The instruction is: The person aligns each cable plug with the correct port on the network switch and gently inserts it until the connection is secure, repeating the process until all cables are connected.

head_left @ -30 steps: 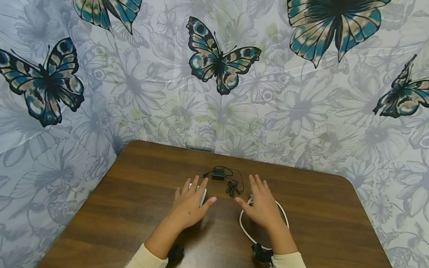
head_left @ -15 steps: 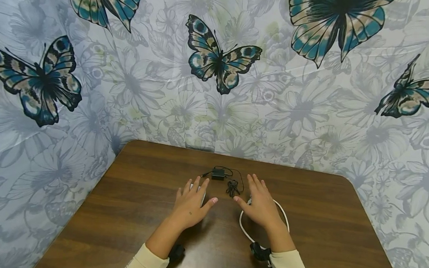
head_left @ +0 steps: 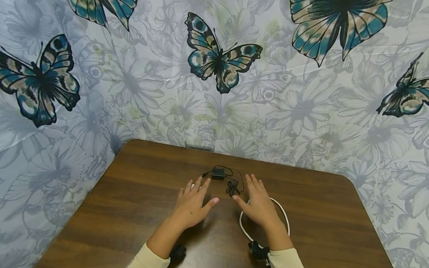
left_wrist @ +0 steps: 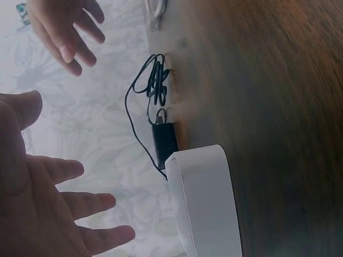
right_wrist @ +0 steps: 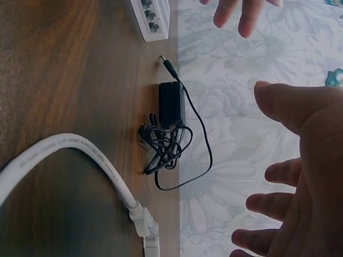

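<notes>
My left hand (head_left: 191, 207) hovers palm down with spread, straight fingers above a white box (left_wrist: 206, 203), mostly hidden by it in the head view. In the right wrist view, Ethernet ports (right_wrist: 153, 25) show on that box. My right hand (head_left: 259, 205) also hovers, fingers extended and holding nothing, over a looped white Ethernet cable (right_wrist: 80, 143). A clear-ended plug (right_wrist: 143, 222) of this cable lies on the table. Beyond and between both hands sits a black power adapter (head_left: 218, 174) with its bundled thin cord (right_wrist: 163, 144) and a barrel connector (right_wrist: 169, 67).
Everything lies on a brown wooden table (head_left: 119, 210) with rounded far corners. Behind it hangs a pale floral cloth (head_left: 149, 104) printed with butterflies. Black wrist cameras (head_left: 258, 250) are strapped below both wrists.
Both hands stay raised and spread, drifting only slightly in the head view. Less of the white box shows past the left fingers. The adapter and cable lie still.
</notes>
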The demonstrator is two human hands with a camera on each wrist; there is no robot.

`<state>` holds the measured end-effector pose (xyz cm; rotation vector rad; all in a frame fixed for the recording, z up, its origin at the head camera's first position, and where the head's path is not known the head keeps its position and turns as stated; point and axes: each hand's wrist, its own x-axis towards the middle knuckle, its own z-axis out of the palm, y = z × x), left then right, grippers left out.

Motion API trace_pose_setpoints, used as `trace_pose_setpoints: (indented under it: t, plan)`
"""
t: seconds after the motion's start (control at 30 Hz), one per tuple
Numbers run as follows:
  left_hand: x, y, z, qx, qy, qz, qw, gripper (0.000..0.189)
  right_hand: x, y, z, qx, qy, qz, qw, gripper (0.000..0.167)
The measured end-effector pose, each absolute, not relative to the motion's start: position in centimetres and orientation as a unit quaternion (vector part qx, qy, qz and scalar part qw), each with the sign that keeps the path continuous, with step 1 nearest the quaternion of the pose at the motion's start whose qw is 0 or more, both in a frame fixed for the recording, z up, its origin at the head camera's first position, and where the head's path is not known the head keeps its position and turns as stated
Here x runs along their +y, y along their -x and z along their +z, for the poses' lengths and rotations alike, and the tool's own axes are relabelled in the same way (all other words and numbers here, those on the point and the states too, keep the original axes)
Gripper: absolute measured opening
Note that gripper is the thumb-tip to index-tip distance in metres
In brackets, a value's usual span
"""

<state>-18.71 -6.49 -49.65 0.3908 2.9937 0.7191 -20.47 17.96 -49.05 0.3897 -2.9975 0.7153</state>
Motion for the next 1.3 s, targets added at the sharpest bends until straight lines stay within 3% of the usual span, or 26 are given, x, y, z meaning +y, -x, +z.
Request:
trace_pose_setpoints:
  t: [1.3]
  plan:
    - [-6.3, 19.9, -50.5, 0.962, -0.136, 0.236, 0.011, 0.084, 17.1, 22.1, -50.0, -0.962, -0.129, 0.242, -0.004, 0.084]
